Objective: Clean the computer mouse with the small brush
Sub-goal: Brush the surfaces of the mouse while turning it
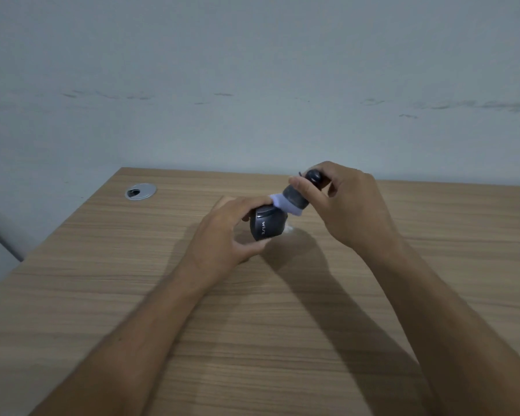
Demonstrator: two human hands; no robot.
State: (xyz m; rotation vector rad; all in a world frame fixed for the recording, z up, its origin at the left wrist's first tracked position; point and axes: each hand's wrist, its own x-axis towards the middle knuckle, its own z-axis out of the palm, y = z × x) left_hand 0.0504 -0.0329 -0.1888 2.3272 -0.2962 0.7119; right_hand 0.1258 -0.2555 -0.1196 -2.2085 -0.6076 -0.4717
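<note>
While both bare forearms reach out over the light wood-grain tabletop (282, 325), the two hands meet near its middle, a little short of the far edge. The left hand (222, 232) is closed around a small dark grey computer mouse (266, 225) with white lettering on its shell, fingers over the far side and thumb beneath, holding it tilted and raised slightly off the surface. The right hand (345, 202) is closed on a stubby dark-handled brush with a pale lilac bristle head (294, 199), pinched between thumb and fingers, handle pointing up and away. The bristle head rests against the upper far end of the mouse, just beside the left fingertips. A small pale smudge (290, 229) lies on the tabletop directly below the mouse; what it is cannot be made out. A round silver cable grommet (140, 192) sits in the tabletop toward the far left corner, well apart from the hands. Behind stands a plain pale blue-grey wall (252, 70) with faint scuff marks.
</note>
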